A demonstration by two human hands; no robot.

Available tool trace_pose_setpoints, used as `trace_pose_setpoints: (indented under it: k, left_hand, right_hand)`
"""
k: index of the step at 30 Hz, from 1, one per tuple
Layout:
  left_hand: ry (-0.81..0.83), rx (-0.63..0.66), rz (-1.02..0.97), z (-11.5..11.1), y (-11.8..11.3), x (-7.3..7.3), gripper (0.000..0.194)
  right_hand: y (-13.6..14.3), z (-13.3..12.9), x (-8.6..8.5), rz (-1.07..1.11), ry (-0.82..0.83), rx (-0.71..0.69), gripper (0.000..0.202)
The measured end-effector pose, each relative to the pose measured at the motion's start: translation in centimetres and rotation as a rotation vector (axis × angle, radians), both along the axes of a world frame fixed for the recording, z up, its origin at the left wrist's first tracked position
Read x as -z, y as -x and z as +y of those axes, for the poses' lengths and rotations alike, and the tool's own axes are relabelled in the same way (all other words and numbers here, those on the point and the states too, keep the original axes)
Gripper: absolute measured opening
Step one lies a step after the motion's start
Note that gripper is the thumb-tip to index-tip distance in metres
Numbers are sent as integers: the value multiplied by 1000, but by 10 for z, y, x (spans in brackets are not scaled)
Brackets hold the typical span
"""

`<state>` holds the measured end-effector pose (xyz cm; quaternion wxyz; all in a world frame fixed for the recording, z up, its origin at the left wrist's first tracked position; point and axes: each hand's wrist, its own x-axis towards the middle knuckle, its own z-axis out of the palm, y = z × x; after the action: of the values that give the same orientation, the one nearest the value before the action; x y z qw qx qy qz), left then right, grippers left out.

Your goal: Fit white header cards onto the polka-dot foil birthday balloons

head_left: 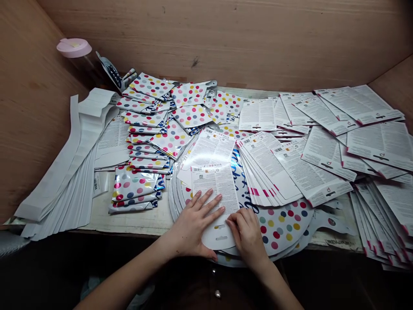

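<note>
My left hand (200, 221) lies flat with its fingers spread on a white printed card (216, 181), which has small text, a barcode and a hang slot at its near end. At the card's right edge, my right hand (248, 232) is closed, thumb and fingertips pinched together; what they hold, if anything, is hidden. Another printed card (217, 144) lies just beyond. Both rest on a stack of flat round foil balloons (284, 226) with coloured dots and dark blue lettering, partly covered by the cards and my hands.
Folded dotted foil packets (138, 183) are piled left and behind. Printed cards (325, 155) spread across the right, some hanging over the front edge. At far left are long white paper strips (64, 172) and a pink-lidded jug (75, 49). Wooden walls (209, 43) enclose the table.
</note>
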<state>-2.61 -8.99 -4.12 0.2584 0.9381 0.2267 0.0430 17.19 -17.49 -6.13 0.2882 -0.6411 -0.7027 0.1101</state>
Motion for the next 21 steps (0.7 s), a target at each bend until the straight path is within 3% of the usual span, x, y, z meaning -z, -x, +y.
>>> trace_pose_setpoints:
  k: [5,10,13,16,21]
  left_hand:
    - [15,6,8,0,0,-2,109]
    - [45,48,1,2,3,-6,113]
    - [34,125,-78,-1,12,-3,92]
    - [-60,140,-217,-12,23,5,60]
    - [-156,-140,-377,-34,26,15,30]
  right_hand:
    - [2,-9,-3,-135,15,-81,19]
    - [-35,-47,-31,-145,127,-346,20]
    - [-56,-57,-45,-190,200,-317,22]
    - [-48,-47,-46,-98,180,-300,10]
    - [-9,-18,-25,-27,13,-368,27]
